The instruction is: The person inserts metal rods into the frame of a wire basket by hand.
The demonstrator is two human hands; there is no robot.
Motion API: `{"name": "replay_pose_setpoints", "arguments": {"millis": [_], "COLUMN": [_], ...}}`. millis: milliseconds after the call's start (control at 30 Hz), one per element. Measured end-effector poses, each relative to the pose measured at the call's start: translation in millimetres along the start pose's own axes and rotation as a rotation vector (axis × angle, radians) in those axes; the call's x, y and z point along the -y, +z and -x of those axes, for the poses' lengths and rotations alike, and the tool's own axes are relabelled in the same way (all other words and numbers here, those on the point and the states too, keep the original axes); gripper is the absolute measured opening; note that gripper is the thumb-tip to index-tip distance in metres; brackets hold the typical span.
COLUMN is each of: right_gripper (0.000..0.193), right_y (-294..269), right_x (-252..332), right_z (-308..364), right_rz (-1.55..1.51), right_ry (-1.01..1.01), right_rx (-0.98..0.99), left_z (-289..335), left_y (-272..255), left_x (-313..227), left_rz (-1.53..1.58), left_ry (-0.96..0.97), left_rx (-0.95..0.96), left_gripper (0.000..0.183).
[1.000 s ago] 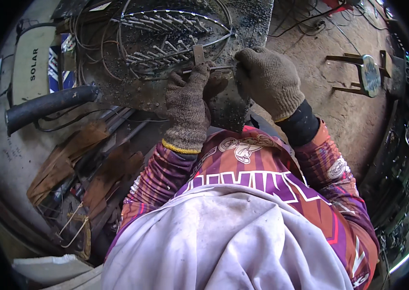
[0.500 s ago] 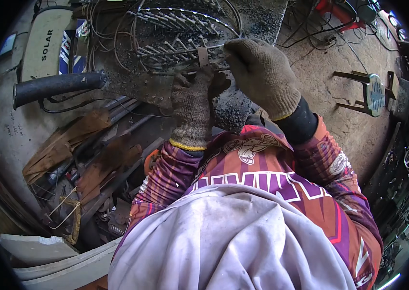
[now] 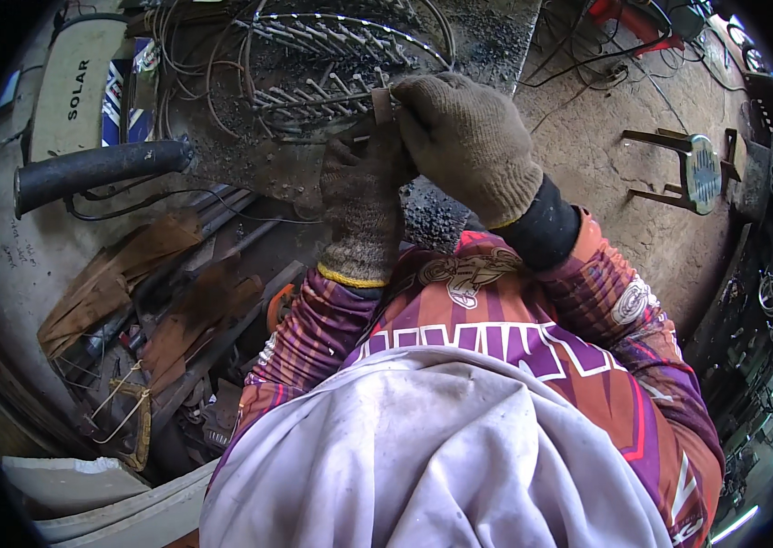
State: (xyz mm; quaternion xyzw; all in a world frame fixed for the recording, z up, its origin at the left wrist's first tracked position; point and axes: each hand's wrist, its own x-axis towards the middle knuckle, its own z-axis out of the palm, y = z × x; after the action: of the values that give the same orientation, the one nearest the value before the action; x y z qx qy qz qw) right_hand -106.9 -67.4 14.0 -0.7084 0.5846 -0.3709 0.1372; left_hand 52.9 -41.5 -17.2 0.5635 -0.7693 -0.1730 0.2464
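Your left hand (image 3: 359,196) at 12 o'clock — gloved fingers bent in around the lower end of a small metal strip (image 3: 382,105), which stands up from them. Your right hand (image 3: 473,146) (gloved too) just beside, at the strip's 4 o'clock: fingers curled, tips hidden, can't tell how far closed or on what. Metal rods (image 3: 313,99) at the strip's 9 o'clock. Black pipe (image 3: 99,173) at your left hand's 9 — stool (image 3: 703,173) at your right's 3.

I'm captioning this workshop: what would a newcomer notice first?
Probably the pale cloth filling the lower middle, with the red-and-purple shirt above it. Then, at upper centre, the gloved left hand and right hand, close together near rows of metal rods. A dark pipe lies at left.
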Motion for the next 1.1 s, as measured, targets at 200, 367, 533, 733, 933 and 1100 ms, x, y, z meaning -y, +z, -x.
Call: {"name": "replay_pose_setpoints", "arguments": {"millis": [200, 367, 533, 733, 933, 1100], "right_gripper": [0.017, 0.016, 0.019, 0.021, 0.021, 0.021], "right_y": [-19.7, -40.0, -41.0, -31.4, -22.2, -13.8], "right_x": [4.4, -13.9, -23.2, -33.8, -35.6, -37.2], "right_z": [-3.5, 7.3, 12.0, 15.5, 11.8, 9.1], "right_rz": [0.019, 0.006, -0.073, -0.122, -0.124, -0.141], "right_ry": [0.019, -0.009, 0.071, 0.080, 0.030, 0.026], "right_rx": [0.164, 0.029, 0.010, 0.013, -0.029, -0.044], "left_z": [1.5, 12.9, -5.9, -12.4, -10.4, -14.1], "left_y": [0.8, 8.8, 19.8, 19.2, 34.1, 19.9], "left_x": [-2.9, -11.2, -33.8, -36.5, -18.1, -34.7], "left_rz": [0.083, 0.891, 1.308, 1.360, 1.334, 1.255], "left_ry": [-0.046, -0.354, -0.776, -0.763, -0.879, -0.798], "left_rx": [-0.003, 0.132, -0.087, -0.092, -0.103, -0.094], "left_gripper": [0.050, 0.032, 0.025, 0.024, 0.025, 0.030]}}
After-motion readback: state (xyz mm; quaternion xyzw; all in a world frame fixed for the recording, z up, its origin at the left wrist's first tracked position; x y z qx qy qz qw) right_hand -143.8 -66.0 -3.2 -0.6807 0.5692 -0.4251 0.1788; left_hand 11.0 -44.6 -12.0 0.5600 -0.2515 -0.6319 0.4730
